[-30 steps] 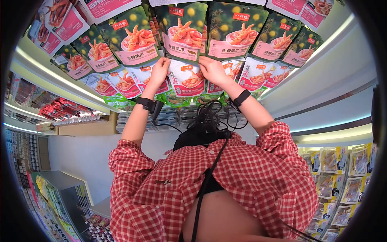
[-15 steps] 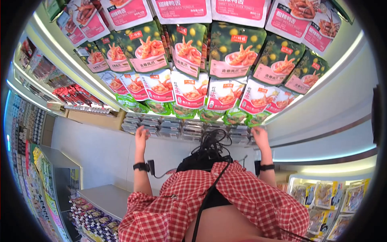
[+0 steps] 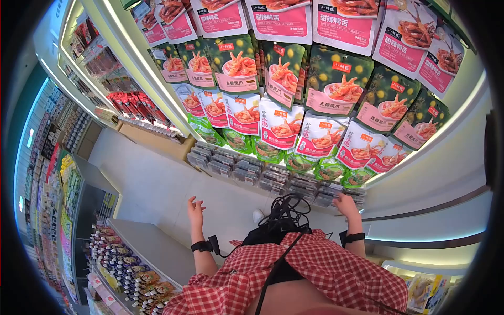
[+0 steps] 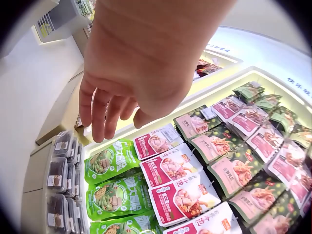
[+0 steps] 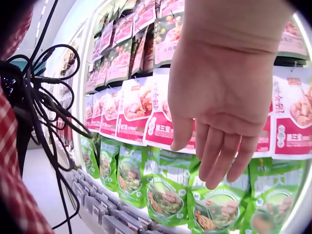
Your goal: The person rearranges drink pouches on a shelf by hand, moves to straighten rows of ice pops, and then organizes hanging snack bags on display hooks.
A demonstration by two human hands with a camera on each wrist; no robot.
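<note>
In the head view my left hand point(image 3: 196, 211) is held over the floor, fingers loosely bent and holding nothing. My right hand point(image 3: 347, 205) is near the dark plastic boxes at the shelf's bottom, also empty. The left wrist view shows the left hand point(image 4: 134, 73) hanging loosely with green bags point(image 4: 113, 195) and white-pink bags point(image 4: 181, 197) beyond it. The right hand point(image 5: 222, 97) hangs with relaxed fingers in the right wrist view, in front of white-pink bags point(image 5: 134, 103) and green bags point(image 5: 166, 187). Dark green bags point(image 3: 338, 79) hang in a row above.
Pink duck tongue bags point(image 3: 283, 21) hang at the top. Below the racks stand dark plastic boxes point(image 3: 244, 172). A grey counter point(image 3: 152, 244) with pouches stands at the lower left. Black cables point(image 3: 289, 212) hang at my chest. A curved white wall point(image 3: 420, 194) is at the right.
Both hands have come away from the bottom edge of a dark green bag and dropped lower, apart from each other. The head view has turned, showing more floor and left shelving.
</note>
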